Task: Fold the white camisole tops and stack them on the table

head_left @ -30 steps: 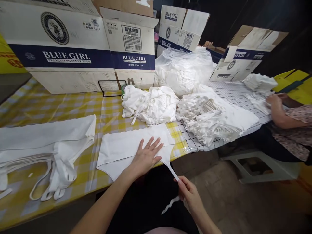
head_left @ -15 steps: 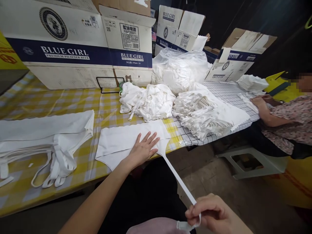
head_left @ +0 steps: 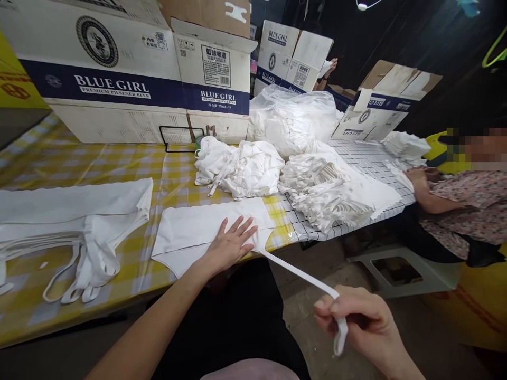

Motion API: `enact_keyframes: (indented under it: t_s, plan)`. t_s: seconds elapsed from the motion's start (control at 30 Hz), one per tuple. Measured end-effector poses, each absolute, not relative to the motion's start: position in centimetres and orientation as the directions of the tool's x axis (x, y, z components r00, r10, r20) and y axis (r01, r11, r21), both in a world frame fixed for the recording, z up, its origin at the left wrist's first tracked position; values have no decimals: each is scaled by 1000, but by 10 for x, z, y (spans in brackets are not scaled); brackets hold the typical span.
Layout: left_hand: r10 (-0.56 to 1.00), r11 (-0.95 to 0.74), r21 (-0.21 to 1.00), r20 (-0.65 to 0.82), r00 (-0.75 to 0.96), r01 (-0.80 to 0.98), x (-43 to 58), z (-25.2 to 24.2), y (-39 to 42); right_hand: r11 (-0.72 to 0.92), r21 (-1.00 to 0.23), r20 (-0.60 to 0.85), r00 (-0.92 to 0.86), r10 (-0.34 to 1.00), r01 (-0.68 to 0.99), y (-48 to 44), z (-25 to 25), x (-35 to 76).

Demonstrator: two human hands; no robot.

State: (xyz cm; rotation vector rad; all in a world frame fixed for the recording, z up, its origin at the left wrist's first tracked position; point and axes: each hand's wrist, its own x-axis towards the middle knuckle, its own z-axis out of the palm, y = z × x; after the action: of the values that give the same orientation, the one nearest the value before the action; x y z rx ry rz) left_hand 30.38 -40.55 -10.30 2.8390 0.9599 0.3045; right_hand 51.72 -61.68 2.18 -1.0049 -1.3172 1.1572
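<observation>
A white strapped garment [head_left: 186, 232], which looks like a bra or camisole top, lies flat at the front edge of the table. My left hand [head_left: 232, 243] rests on it, palm down with fingers spread. From the garment's right corner a thin white strap [head_left: 297, 272] stretches out past the table edge. My right hand [head_left: 356, 322] pinches that strap near its end, and a short loop of it hangs below the fingers. To the left lies a stack of similar white garments [head_left: 75, 206], their straps bunched in loops at the front.
Crumpled white garments [head_left: 253, 169] and a layered pile [head_left: 325, 195] lie ahead. Behind are a bulging plastic bag [head_left: 293, 113] and Blue Girl cartons [head_left: 130, 87]. A black wire stand [head_left: 182, 150] is by the largest carton. Another person [head_left: 463, 206] handles white cloth at right.
My right hand has moved up and a little right with the strap, which now runs at a shallower slant. My left hand stays on the garment.
</observation>
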Motion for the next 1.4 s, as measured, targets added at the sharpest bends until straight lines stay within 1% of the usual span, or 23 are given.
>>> enact_keyframes:
  t_s: [0.03, 0.1, 0.17, 0.2, 0.3, 0.37, 0.43, 0.5, 0.57, 0.6, 0.63, 0.73, 0.87, 0.9, 0.97, 1.03, 1.07, 1.13, 1.17, 1.23, 1.3, 1.33, 1.4]
  plan:
    - [609, -791, 185, 151, 779, 583, 304, -103, -406, 188, -981, 190, -27, 981, -45, -614, 23, 516]
    - [604, -795, 186, 155, 782, 577, 303, -102, -406, 164, -982, 159, 59, 985, -90, -609, 27, 515]
    - [604, -794, 192, 156, 781, 576, 303, -102, -405, 153, -980, 140, 103, 985, -130, -604, 30, 518]
    - [606, -793, 197, 154, 781, 576, 303, -103, -404, 171, -979, 157, 124, 980, -110, -602, 32, 521]
    - [613, -785, 232, 150, 776, 575, 303, -103, -404, 254, -966, 259, 187, 947, 53, -594, 38, 527]
    - [633, -763, 298, 164, 757, 574, 306, -96, -409, 235, -964, 257, 221, 941, 122, -587, 41, 526]
    - [661, -717, 445, 189, 726, 536, 310, -80, -421, 150, -978, 181, 222, 958, 148, -580, 41, 521]
    - [702, -599, 676, 183, 689, 431, 315, -56, -438, 30, -984, 69, 216, 974, 177, -571, 39, 513]
    - [737, -350, 900, 92, 669, 261, 319, -31, -455, -77, -973, -38, 179, 983, 219, -562, 34, 503]
    - [728, -214, 962, 42, 684, 169, 320, -21, -463, -110, -964, -76, 149, 986, 241, -558, 30, 498]
    - [714, -87, 992, 0, 700, 89, 321, -14, -468, -128, -956, -102, 112, 988, 262, -554, 27, 494]
    - [671, 164, 986, -81, 737, -41, 319, -8, -475, -122, -936, -116, 40, 992, 330, -545, 15, 480]
    - [649, 357, 929, -171, 742, -98, 309, -21, -471, -42, -897, -57, -21, 998, 441, -539, 1, 468]
    - [642, 399, 910, -189, 743, -113, 306, -24, -470, -1, -885, -23, -41, 999, 465, -537, -3, 467]
    - [619, 490, 861, -235, 749, -135, 302, -29, -470, 137, -835, 104, -92, 990, 534, -533, -12, 468]
    - [591, 573, 806, -282, 756, -147, 298, -34, -471, 324, -704, 262, -193, 946, 632, -527, -21, 470]
    - [580, 601, 786, -299, 758, -149, 297, -37, -471, 410, -619, 321, -261, 910, 670, -523, -26, 470]
    - [570, 627, 764, -315, 759, -154, 295, -41, -470, 532, -468, 379, -383, 842, 706, -517, -33, 471]
    - [568, 632, 760, -319, 758, -154, 294, -42, -469, 563, -420, 395, -415, 819, 712, -514, -37, 470]
    - [566, 639, 756, -339, 752, -141, 294, -44, -467, 594, -366, 430, -436, 791, 717, -510, -41, 468]
    - [560, 644, 757, -372, 740, -107, 293, -45, -464, 598, -359, 456, -424, 782, 717, -506, -44, 465]
    - [553, 643, 761, -390, 736, -80, 293, -45, -462, 590, -379, 464, -405, 788, 713, -504, -45, 463]
    - [571, 584, 812, -411, 711, 1, 293, -45, -457, 536, -468, 447, -334, 830, 703, -500, -47, 460]
